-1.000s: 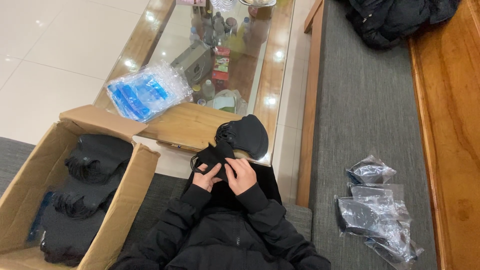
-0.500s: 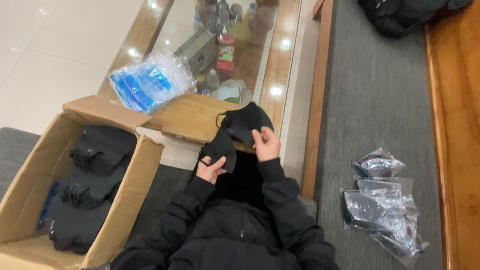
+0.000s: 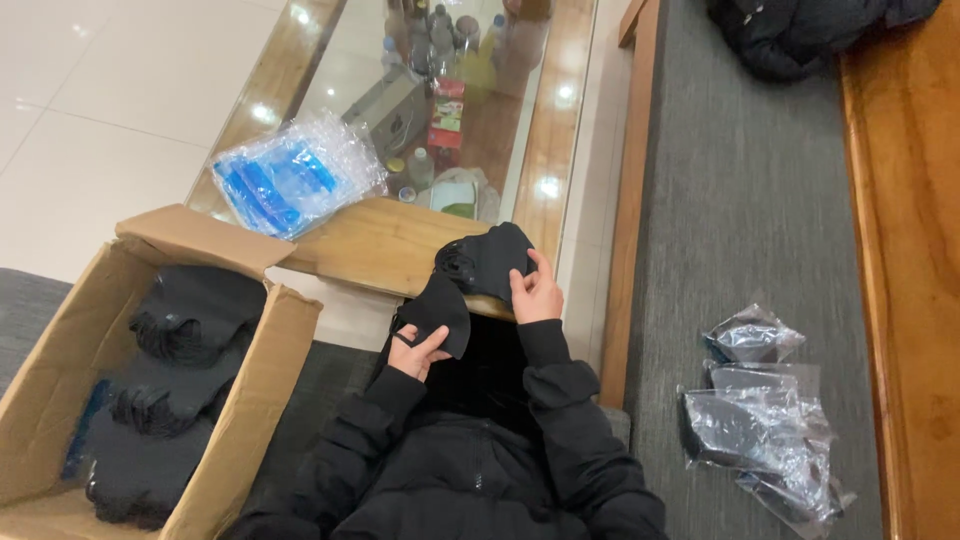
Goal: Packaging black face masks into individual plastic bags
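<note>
In the head view my left hand (image 3: 418,352) pinches one black face mask (image 3: 437,312) by its lower edge, just in front of my lap. My right hand (image 3: 535,291) grips a stack of black masks (image 3: 487,259) a little higher and to the right, over the edge of the table. The single mask and the stack are close together, slightly apart. Black jacket sleeves cover both my arms.
An open cardboard box (image 3: 245,400) with rows of black masks stands at my left. A glass-topped wooden table (image 3: 375,245) ahead carries a pile of clear blue-printed bags (image 3: 295,175) and bottles. Bagged masks (image 3: 760,420) lie on the grey bench cushion at right.
My right hand has lifted the stack up and to the right, away from my left hand, which keeps one mask lower down. The camera has tilted slightly.
</note>
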